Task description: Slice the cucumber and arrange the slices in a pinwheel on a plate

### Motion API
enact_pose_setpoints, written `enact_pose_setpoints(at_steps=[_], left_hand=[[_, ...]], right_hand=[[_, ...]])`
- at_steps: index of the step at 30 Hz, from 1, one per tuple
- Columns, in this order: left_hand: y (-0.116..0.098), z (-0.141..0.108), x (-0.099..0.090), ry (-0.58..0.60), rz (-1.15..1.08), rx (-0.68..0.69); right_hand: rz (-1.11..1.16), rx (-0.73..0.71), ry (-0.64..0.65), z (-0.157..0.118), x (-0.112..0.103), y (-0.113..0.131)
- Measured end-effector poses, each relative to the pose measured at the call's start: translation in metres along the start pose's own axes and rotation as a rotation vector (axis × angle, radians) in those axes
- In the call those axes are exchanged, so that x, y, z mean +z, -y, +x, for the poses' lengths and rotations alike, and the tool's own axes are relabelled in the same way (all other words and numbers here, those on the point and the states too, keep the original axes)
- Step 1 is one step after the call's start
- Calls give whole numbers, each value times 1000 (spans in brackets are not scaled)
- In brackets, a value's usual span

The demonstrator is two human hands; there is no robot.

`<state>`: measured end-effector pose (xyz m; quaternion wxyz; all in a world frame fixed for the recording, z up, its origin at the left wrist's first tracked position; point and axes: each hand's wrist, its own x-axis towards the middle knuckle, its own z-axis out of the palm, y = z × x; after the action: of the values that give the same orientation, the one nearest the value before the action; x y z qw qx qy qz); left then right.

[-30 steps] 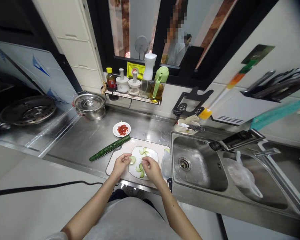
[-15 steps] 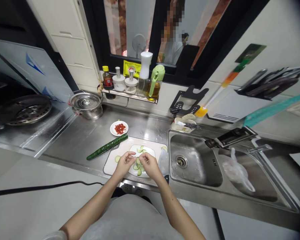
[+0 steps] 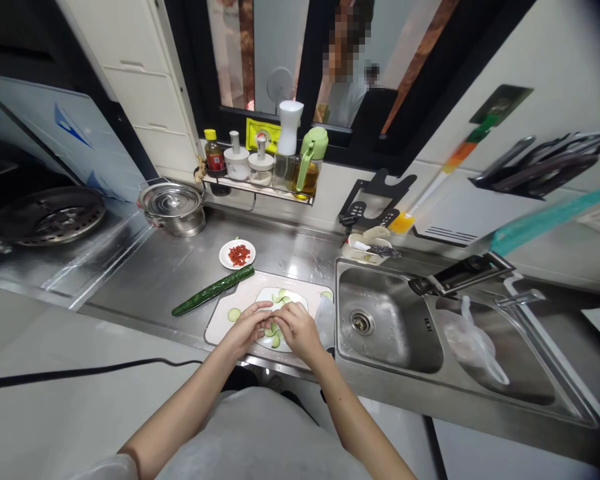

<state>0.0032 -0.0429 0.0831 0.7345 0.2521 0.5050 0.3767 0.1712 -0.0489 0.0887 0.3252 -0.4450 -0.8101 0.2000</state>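
My left hand [image 3: 250,328] and my right hand [image 3: 296,327] meet over a white plate [image 3: 263,295]. Their fingertips are pinched together at a thin cucumber slice, now mostly hidden by the fingers. Several pale green cucumber slices [image 3: 276,341] lie curled on the plate, which rests on a light cutting board [image 3: 220,328]. One round slice [image 3: 234,314] is flat on the board, left of my hands. A knife [image 3: 325,321] lies along the board's right side. To the left, a long dark green cucumber [image 3: 213,291] slants with its tip at the board's corner.
Behind the board stands a small white dish [image 3: 237,255] of chopped red pieces. A lidded steel pot [image 3: 177,210] is at the back left. The double sink [image 3: 390,320] borders the board on the right, with a plastic bag [image 3: 473,340] in its far basin. Bottles fill a wall rack [image 3: 260,187].
My hands have drawn together, the right moving left and the left turning inward. The slice that showed between them is now mostly covered by fingers.
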Motion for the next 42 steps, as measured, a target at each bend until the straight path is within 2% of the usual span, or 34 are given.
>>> enact_pose_setpoints(at_steps=[9, 21, 30, 42], left_hand=[[-2, 4, -1, -42, 135, 202], [-3, 12, -9, -45, 163, 253], [6, 33, -29, -24, 201, 235], [23, 69, -57, -23, 260, 225]], right_hand=[[100, 116, -53, -2, 7, -3], [173, 236, -32, 0, 19, -6], [228, 373, 38, 7, 37, -20], [270, 572, 214, 17, 70, -46]])
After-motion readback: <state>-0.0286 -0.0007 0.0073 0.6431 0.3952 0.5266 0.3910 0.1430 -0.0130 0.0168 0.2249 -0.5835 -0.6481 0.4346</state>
